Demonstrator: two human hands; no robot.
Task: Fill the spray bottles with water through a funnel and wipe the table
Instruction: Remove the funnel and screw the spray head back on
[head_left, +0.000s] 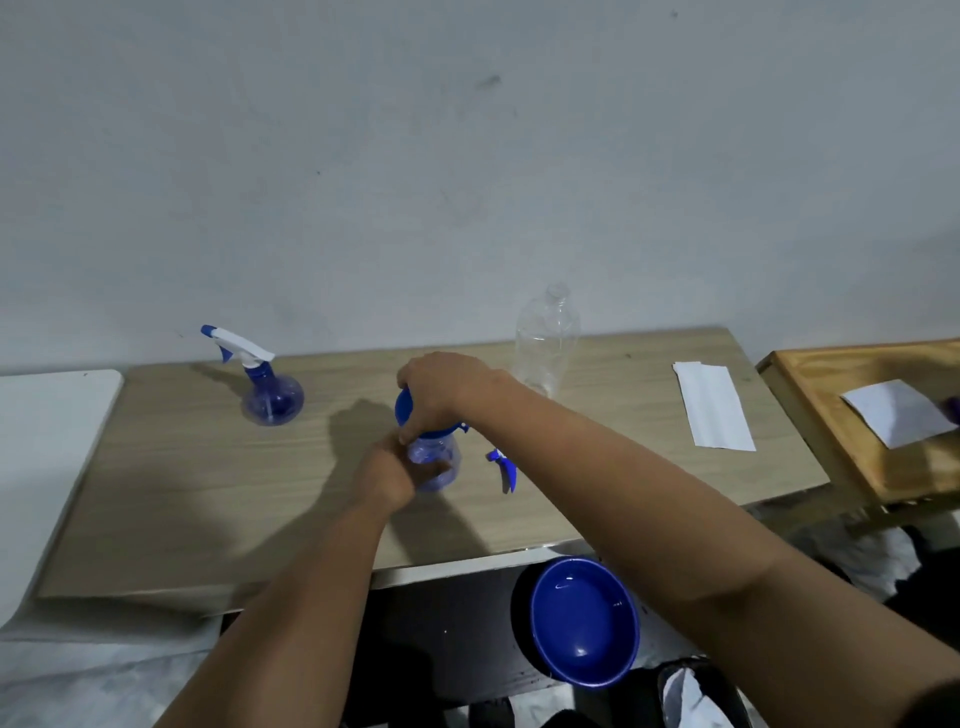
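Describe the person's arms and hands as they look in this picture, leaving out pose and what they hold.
Both forearms are bare up to where the picture ends; no sleeves show. The left hand and the right hand wear no gloves. No watch, bracelet or ring is visible, though the picture is somewhat blurred.

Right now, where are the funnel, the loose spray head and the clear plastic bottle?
funnel (404, 407): head view, blue rim left of the right hand.
loose spray head (503, 464): head view, its middle.
clear plastic bottle (546, 338): head view, mid-body.

Funnel (406, 410) mostly hidden under right hand (441, 392); bottle neck unseen.
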